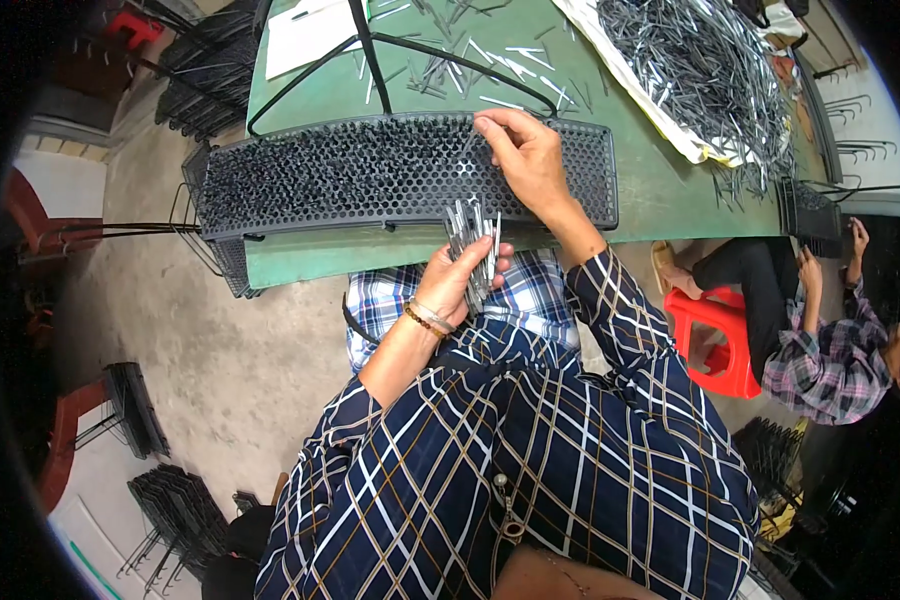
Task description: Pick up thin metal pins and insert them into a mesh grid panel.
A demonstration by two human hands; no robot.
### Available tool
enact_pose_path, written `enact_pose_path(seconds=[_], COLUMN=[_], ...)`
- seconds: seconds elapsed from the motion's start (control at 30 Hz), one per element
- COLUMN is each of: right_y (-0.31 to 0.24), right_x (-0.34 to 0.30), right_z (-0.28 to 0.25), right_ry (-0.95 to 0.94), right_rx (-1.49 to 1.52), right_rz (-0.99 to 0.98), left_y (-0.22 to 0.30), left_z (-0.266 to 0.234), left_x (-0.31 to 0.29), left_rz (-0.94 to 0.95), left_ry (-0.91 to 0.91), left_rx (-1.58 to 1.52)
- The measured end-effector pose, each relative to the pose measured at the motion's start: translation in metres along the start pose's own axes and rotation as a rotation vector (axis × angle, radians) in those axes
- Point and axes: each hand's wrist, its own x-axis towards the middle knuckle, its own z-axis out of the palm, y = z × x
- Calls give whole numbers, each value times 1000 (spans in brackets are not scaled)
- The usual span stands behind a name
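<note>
On the table's [685,205] near edge, the black rack [582,168] looks stiff, best held by its rim. Nearer, the left hand [450,281] curls around thin strips [462,226] (likely light, slippery); the right hand's [532,165] fingertips nearly meet above the rack, holding what I cannot tell.

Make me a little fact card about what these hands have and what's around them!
Left hand: holds a bundle of thin grey rods
Right hand: fingertips close together above the black tray; a held rod is hard to tell
Tray: full of holes, crowded with pieces toward the left
Table: green, loose rods scattered on top
Big pile: more rods, on a white sheet
Nearby: red stool
</note>
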Motion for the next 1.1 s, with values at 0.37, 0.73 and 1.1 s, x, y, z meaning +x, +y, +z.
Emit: enact_pose_path(seconds=[0.37, 0.73, 1.1], right_y=[6, -2, -16], right_x=[-2, -4, -16], right_z=[5, 3, -27], right_ry=[11, -185, -313], right_rx=[-186, -505, -409], right_rz=[-266, -512, -103], left_y=[2, 0, 3], left_z=[-2, -5, -3], left_x=[1, 4, 2], left_rz=[2, 15, 75], left_ry=[-11, -21, -36], left_rx=[18, 9, 24])
